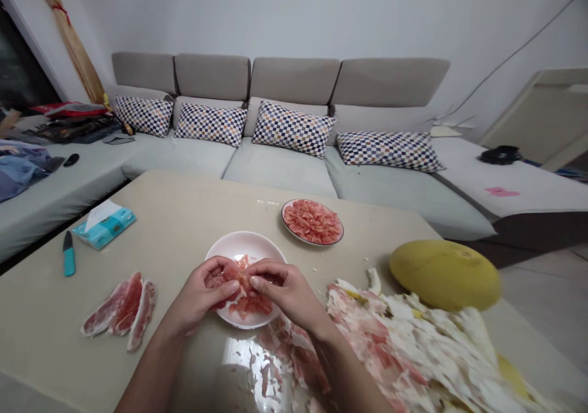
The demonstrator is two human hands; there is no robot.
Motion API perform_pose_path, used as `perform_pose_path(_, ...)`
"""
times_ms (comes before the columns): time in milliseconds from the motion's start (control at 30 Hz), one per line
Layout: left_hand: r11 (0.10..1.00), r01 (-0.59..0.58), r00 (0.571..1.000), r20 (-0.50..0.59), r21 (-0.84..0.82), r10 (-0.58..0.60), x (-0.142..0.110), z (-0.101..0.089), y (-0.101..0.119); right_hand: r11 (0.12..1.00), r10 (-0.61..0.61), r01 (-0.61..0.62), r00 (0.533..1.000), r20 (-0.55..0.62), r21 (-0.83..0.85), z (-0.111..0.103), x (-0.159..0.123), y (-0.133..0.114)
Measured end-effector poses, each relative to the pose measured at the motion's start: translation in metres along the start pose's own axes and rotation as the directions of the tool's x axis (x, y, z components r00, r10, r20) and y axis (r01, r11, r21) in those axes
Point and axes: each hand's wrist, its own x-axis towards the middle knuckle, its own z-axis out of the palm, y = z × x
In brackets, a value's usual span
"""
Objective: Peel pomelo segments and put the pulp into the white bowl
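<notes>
"What's on my feed in the hands?"

"I've got a pomelo segment (232, 273) pinched between the left hand (202, 293) and the right hand (287, 287), directly over a white plate (245, 236). Both sets of fingers (271, 269) are curled in, closed on it."

"How would you say it handles?"

"Light, soft, wet and fragile, I'd judge. I'd hold it gently by its membrane, not the pulp."

"What's around it?"

"Loose pink pulp (250, 306) on that plate, a fuller plate (312, 242) toward the table's (184, 217) far edge, more segments (122, 309) near the left edge, and a peel heap (404, 339) beside a whole pomelo (444, 275) on the right."
</notes>
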Motion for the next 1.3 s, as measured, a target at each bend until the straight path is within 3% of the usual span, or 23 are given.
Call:
perform_pose_path(333, 0.998, -0.032, 0.999, -0.038, 0.048, 0.034, 0.002, 0.000, -0.002, 0.968, -0.088, 0.050, 0.985, -0.147, -0.247, 0.011, -0.003, 0.004)
perform_pose_path(467, 0.998, -0.053, 0.998, -0.010, 0.042, 0.054, 0.002, -0.001, -0.002, 0.961, -0.077, 0.038, 0.988, -0.132, -0.274, 0.009, -0.004, 0.001)
perform_pose_path(667, 1.000, 0.021, 0.999, -0.047, 0.019, -0.020, 0.001, -0.002, 0.002, 0.996, 0.057, -0.063, 0.995, -0.083, -0.066, 0.000, -0.003, -0.004)
perform_pose_path(933, 0.998, 0.064, 0.995, -0.071, -0.025, -0.066, 0.000, -0.007, -0.001, 0.970, 0.165, -0.165, 0.986, 0.012, 0.178, -0.004, 0.001, 0.008)
perform_pose_path(1133, 0.999, 0.037, 0.995, -0.088, -0.008, -0.037, 0.001, -0.005, 0.002, 0.999, 0.040, -0.040, 0.999, -0.012, 0.014, 0.001, 0.001, 0.004)
perform_pose_path(1300, 0.999, 0.039, 0.997, -0.060, 0.005, -0.038, 0.001, -0.003, 0.003, 0.996, 0.085, -0.085, 0.996, -0.009, -0.011, 0.002, 0.001, 0.003)
